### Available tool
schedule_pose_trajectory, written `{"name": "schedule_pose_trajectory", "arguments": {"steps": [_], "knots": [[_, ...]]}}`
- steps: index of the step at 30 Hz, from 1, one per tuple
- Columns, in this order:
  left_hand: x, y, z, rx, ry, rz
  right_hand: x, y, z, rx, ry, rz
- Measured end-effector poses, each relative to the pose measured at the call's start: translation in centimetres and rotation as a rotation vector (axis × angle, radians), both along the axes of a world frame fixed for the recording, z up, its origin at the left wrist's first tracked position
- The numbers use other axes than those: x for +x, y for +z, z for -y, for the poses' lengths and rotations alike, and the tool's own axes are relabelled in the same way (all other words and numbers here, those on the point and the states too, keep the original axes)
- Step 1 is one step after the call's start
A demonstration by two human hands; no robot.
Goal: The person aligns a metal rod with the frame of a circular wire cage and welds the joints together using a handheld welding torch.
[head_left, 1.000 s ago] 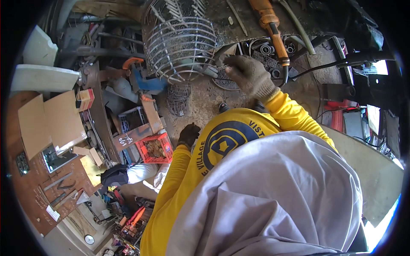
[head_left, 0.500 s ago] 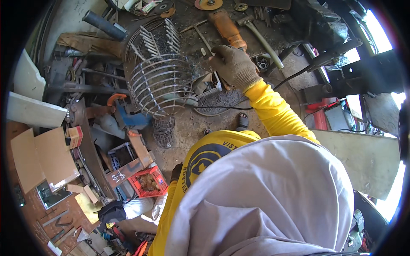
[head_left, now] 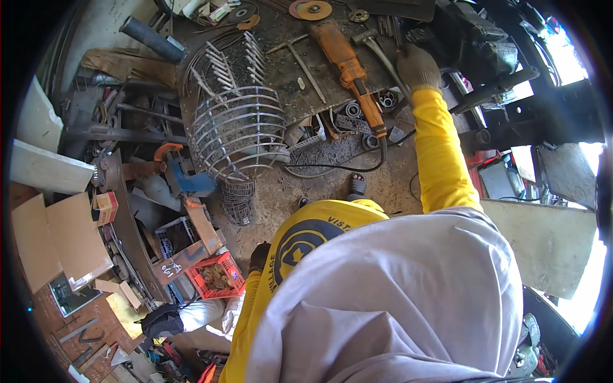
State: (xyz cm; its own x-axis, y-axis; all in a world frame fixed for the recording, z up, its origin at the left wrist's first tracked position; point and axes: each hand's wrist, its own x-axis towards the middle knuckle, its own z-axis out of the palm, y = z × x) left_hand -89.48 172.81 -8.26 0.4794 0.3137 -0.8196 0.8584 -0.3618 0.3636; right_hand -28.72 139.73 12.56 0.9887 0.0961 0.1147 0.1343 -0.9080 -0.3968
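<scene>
My right hand (head_left: 418, 65), in a grey work glove with a yellow sleeve, reaches far out over a steel workbench (head_left: 281, 76) and curls around the end of a hammer's handle (head_left: 385, 60). The hammer's head lies toward the bench's back edge. Just left of it lies an orange angle grinder (head_left: 348, 64) with its black cable trailing off the bench. My left hand (head_left: 260, 255), in a dark glove, hangs low beside my yellow shirt, half hidden, touching nothing I can see.
A round wire cage (head_left: 239, 131) leans at the bench's left front. Grinding discs (head_left: 313, 9) lie at the back. On the ground to the left are a red crate (head_left: 214, 277), a blue clamp (head_left: 185, 179), cardboard (head_left: 57, 242) and a dark pipe (head_left: 150, 38).
My right hand has moved away from the wire cage, up and right past the grinder, to the hammer's handle. My arm is now stretched out straight.
</scene>
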Motion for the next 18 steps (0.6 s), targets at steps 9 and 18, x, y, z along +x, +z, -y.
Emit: {"name": "schedule_pose_trajectory", "arguments": {"steps": [9,18], "knots": [[0.8,1.1,0.1,0.008,0.015,-0.003,6.0,-1.2,-2.6,-0.2,0.105,-0.148],[1.5,0.7,1.3,-0.007,0.022,-0.006,6.7,0.8,-3.5,-0.386,0.311,-0.207]]}}
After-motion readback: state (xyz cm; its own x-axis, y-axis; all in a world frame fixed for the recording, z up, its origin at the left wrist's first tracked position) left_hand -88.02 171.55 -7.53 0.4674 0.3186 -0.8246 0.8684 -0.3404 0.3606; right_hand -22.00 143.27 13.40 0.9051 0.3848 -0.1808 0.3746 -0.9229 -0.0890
